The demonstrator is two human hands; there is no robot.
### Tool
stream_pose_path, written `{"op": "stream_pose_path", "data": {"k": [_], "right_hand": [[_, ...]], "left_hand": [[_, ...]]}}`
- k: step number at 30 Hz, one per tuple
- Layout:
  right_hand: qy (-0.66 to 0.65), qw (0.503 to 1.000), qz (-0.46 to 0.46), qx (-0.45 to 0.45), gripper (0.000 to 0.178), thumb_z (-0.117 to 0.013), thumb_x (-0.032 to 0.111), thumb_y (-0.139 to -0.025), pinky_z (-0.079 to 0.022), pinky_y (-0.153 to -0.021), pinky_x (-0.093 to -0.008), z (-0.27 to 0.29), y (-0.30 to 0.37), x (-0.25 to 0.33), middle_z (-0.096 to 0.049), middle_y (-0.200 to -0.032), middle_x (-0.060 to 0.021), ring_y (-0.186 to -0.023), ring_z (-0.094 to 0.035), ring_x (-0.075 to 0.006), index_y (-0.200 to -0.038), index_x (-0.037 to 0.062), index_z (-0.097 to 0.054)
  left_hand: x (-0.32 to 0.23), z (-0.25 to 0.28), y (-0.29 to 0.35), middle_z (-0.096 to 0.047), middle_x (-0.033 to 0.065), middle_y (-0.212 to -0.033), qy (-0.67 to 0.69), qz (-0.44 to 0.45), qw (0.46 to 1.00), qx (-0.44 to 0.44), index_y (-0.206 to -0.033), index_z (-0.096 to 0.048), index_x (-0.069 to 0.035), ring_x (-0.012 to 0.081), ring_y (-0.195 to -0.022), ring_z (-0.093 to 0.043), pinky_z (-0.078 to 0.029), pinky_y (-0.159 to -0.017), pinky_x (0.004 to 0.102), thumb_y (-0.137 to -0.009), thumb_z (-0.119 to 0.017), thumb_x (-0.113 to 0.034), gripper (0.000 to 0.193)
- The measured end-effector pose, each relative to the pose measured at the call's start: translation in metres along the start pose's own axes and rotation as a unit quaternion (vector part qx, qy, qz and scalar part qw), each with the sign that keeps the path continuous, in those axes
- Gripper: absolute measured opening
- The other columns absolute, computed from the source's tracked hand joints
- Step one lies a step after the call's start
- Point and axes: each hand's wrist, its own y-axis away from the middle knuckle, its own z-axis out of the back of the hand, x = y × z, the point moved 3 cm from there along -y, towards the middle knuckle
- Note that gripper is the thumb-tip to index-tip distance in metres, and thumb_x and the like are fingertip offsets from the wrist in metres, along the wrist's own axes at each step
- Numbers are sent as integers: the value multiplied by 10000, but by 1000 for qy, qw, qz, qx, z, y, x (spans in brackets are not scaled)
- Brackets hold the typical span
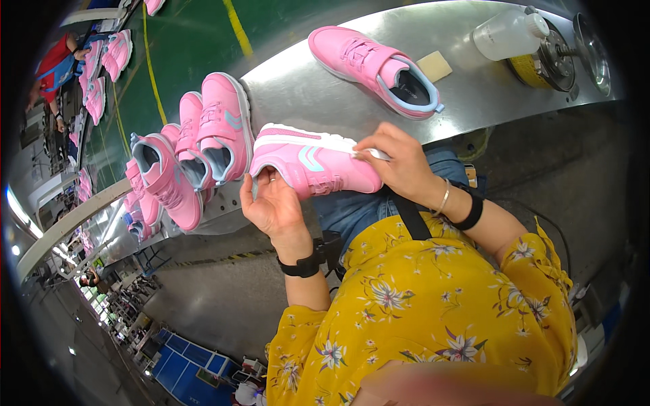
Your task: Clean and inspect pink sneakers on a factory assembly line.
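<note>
A pink sports shoe (281,161) with a white sole and pale blue side marks lies on its side in front of me, sole edge facing away. My left hand (276,206) is closed on its heel end, with some fingers hidden inside the opening. At the toe end, my right hand (401,159) pinches a slim white tool (379,155) against the line where sole and upper meet. The tool's exact kind is hidden by my fingers. Farther off, another pink shoe (362,57) rests on the metal table (284,88).
Several pink shoes (221,115) stand close together at the left. A beige block (434,66), a clear bottle (504,35) with a white cap and a round metal device (558,61) with a yellow band sit at the far right. A person in red (55,61) is at the upper left.
</note>
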Motion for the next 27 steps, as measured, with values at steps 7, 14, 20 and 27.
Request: {"op": "stream_pose_path", "data": {"k": [7,14,20,27], "right_hand": [[20,1000,-14,7,103,-717,32,-823,-487,-668,-373,10,31,-6,-565,-836,-121,-756,-592,-312,-922,55,-702],[-4,1000,10,-5,128,-705,13,-805,-496,-672,-364,-9,3,0,-562,-843,-115,-759,-601,-296,-924,60,-706],[32,999,27,20,141,-699,5,-816,-478,-653,-379,-27,23,-8,-566,-822,-132,-735,-589,-310,-945,59,-722],[45,993,71,79,97,-682,-61,-842,-449,-699,-340,-5,58,-25,-573,-821,-126,-763,-555,-263,-921,-9,-661]], "left_hand": [[2,4,0,-524,142,-1091,30,15,999,-11,-1177,-485,61,269,-1107,-496,-360,-1102,434,-860,-652,-148,415],[-11,4,-5,-536,169,-1158,11,4,1000,21,-1164,-479,59,311,-1242,-464,-283,-1164,482,-859,-647,-171,418],[-23,15,-14,-643,130,-993,42,-50,997,51,-1038,-584,1,260,-979,-620,-506,-940,386,-869,-633,-109,207],[-15,24,-29,-674,59,-934,71,-14,997,15,-959,-642,-63,199,-898,-612,-509,-889,337,-916,-690,-221,171]]}}
